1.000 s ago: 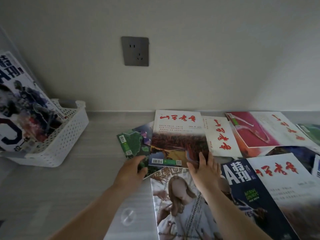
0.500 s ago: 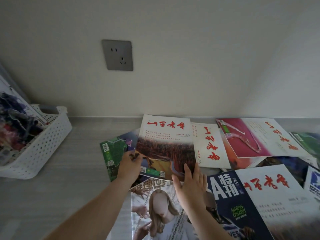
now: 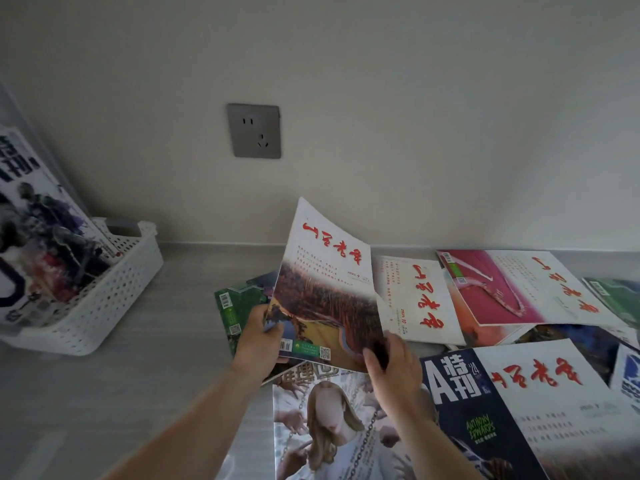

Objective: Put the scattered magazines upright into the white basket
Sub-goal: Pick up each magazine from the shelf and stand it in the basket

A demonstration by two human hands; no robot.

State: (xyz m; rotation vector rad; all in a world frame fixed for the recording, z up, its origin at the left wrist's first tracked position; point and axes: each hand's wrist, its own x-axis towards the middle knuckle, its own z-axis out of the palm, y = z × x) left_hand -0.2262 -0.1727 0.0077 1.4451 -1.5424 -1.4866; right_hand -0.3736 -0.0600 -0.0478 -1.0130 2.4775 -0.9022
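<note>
- Head view is showing a grey table point(image 3: 104, 393) running along a wall, with a socket point(image 3: 254, 130) above it.
- Magazines point(image 3: 519, 292) are lying scattered flat and overlapping across the right half, probably just as they were dropped, so each one needs lifting off the heap.
- At far left the white basket point(image 3: 114, 299) is sitting well apart from the heap, already holding one magazine point(image 3: 38, 237) that is leaning back rather than standing straight.
- Between the hands, a red-titled magazine point(image 3: 325, 289) is tilting up off the pile, its long axis running from the near edge up toward the wall, cover facing the camera, top corner curling.
- Right hand point(image 3: 394, 379) is pinching the near right corner, fingers closed on it.
- Left hand point(image 3: 259, 337) is gripping the near left edge, thumb on the cover; holding both lower corners is likely keeping the floppy pages from sagging on the way to the basket.
</note>
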